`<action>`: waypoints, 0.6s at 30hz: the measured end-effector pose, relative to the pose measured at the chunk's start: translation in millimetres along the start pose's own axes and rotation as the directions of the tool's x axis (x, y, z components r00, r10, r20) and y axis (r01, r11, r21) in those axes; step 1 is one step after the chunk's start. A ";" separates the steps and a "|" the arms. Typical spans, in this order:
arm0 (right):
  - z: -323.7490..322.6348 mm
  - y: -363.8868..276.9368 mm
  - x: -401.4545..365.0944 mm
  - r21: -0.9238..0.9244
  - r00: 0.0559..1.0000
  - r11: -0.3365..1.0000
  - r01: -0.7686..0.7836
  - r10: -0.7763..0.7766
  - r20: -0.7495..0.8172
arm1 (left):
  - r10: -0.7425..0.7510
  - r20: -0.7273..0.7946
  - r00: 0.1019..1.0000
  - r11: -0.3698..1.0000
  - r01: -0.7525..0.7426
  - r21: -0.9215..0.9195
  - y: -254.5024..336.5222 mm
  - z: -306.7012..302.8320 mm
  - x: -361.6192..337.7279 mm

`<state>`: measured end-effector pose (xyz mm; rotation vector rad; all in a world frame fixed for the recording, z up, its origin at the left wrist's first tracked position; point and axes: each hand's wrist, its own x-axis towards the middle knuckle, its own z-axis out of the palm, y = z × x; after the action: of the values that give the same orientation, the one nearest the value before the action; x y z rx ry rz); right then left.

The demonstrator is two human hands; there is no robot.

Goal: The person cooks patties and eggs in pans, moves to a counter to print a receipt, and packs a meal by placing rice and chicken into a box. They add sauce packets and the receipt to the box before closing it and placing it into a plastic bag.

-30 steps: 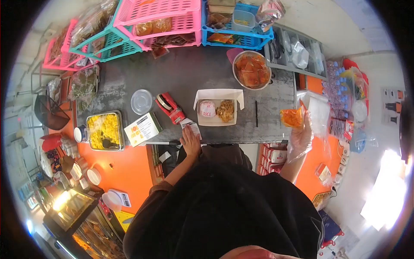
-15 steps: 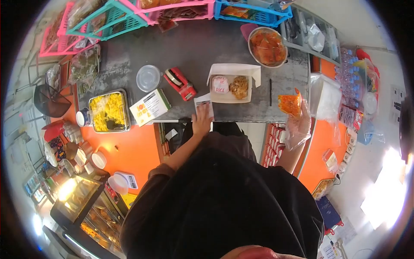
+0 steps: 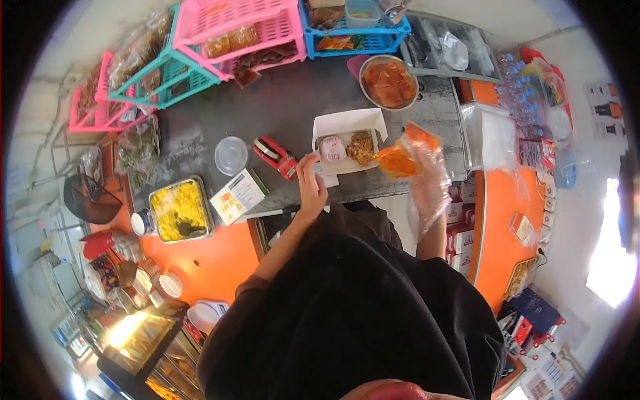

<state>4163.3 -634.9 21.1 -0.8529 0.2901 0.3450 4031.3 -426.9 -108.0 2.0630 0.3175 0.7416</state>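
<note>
Head camera looks straight down over my shoulders. My right grip (image 3: 427, 179), in a loose clear glove, is closed on an orange bag (image 3: 398, 161) and holds it up just beside the right end of the white box (image 3: 347, 124), above the near edge of the bench (image 3: 287, 107). My left grip (image 3: 310, 185) is bare and lies at the near left corner of the same box, with fingertips (image 3: 311, 162) against the cardboard. I cannot tell whether they pinch the edge or only rest there.

The box stands open close to the near edge, its lid folded back toward the far side. Inside, a round rice pack (image 3: 332, 149) lies on the left and a brown fried piece (image 3: 361, 148) on the right, the two touching.

Just left of the box sits a red tape dispenser (image 3: 275, 155), then a clear round lid (image 3: 231, 155). A small printed carton (image 3: 239, 196) lies at the near edge, beside a metal tray of yellow food (image 3: 179, 211). Toward the far right corner, a metal bowl (image 3: 389, 81) holds more orange bags. Pink baskets (image 3: 233, 27) and a blue basket (image 3: 353, 30) line the far edge.
</note>
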 end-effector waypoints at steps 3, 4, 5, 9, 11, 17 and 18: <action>40.1 17.8 -18.1 -0.077 0.999 0.997 -0.001 -0.002 -0.044 | 0.097 0.115 0.989 0.989 -0.083 -0.120 88.1 -33.0 73.1; 57.5 19.2 -24.4 -0.114 0.998 0.993 0.016 -0.009 0.056 | 0.105 0.109 0.988 0.989 -0.093 -0.112 110.4 -40.7 90.9; 68.3 21.6 -29.0 -0.150 0.988 0.988 0.037 -0.013 0.155 | -0.039 0.236 0.971 0.986 0.076 -0.148 129.6 -46.8 106.5; 80.2 33.8 -31.2 -0.153 0.984 0.983 0.099 -0.074 0.162 | -0.219 0.462 0.860 0.855 0.397 -0.333 126.6 -49.3 122.5; 73.8 36.0 -30.8 -0.142 0.983 0.986 0.090 -0.065 0.170 | -0.185 0.447 0.875 0.872 0.356 -0.335 122.0 -50.3 127.1; 71.9 -2.3 4.7 -0.725 0.690 0.368 0.582 -0.696 0.200 | 0.269 0.450 0.852 0.963 -0.250 -0.103 130.1 -65.8 166.3; 79.4 -16.7 12.3 -0.624 0.636 0.240 0.744 -0.540 0.551 | 0.357 0.530 0.769 0.919 -0.390 -0.053 133.7 -67.6 170.4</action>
<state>4190.0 -581.5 77.4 -1.7839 -0.5475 -0.2934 4116.8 -375.6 95.9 2.3205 -0.4076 0.3513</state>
